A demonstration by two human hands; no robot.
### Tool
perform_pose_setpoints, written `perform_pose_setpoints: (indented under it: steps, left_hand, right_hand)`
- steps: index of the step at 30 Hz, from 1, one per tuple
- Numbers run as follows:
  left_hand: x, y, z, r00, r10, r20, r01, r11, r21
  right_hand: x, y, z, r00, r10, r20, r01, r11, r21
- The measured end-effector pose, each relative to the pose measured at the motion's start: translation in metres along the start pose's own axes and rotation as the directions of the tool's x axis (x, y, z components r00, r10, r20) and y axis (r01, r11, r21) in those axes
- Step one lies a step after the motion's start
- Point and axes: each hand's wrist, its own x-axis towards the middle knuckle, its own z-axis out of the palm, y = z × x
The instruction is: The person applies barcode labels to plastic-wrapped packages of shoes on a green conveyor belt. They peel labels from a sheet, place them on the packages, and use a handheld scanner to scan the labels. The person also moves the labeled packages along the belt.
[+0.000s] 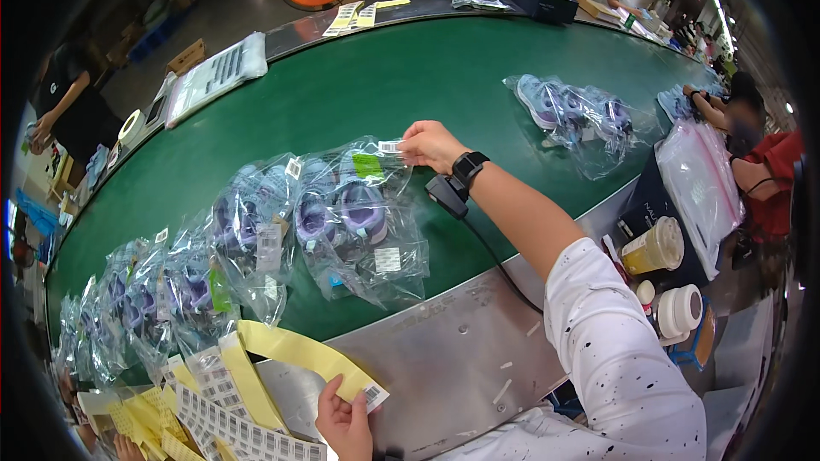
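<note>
My right hand pinches the edge of a small white barcode label at the upper right corner of a clear plastic bag. Inside that bag lies a pair of light blue and purple shoes, with a green sticker above one. Near the lower edge my left hand is closed on a yellow label backing strip. One white barcode label sits at the strip's end by my fingertips. More bagged shoes stand in a row to the left.
Yellow and white label sheets spread over the metal ledge. Another bagged pair lies further right on the green belt. A drink cup and a white bottle stand at right. Other people work around the belt.
</note>
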Motion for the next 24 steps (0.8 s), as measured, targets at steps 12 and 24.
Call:
perform_pose_setpoints:
  steps: [12, 24]
  left_hand:
    - [-0.003, 0.002, 0.006, 0.999, 0.017, -0.041, -0.018, 0.999, -0.031]
    - [-0.009, 0.021, -0.003, 0.999, -0.02, -0.031, 0.02, 1.0, -0.008]
  right_hand:
    - [-0.024, -0.031, -0.166, 0.692, -0.719, -0.061, -0.109, -0.02, -0.994]
    - [-0.03, -0.04, -0.126, 0.795, -0.606, 0.026, 0.184, 0.199, -0.963]
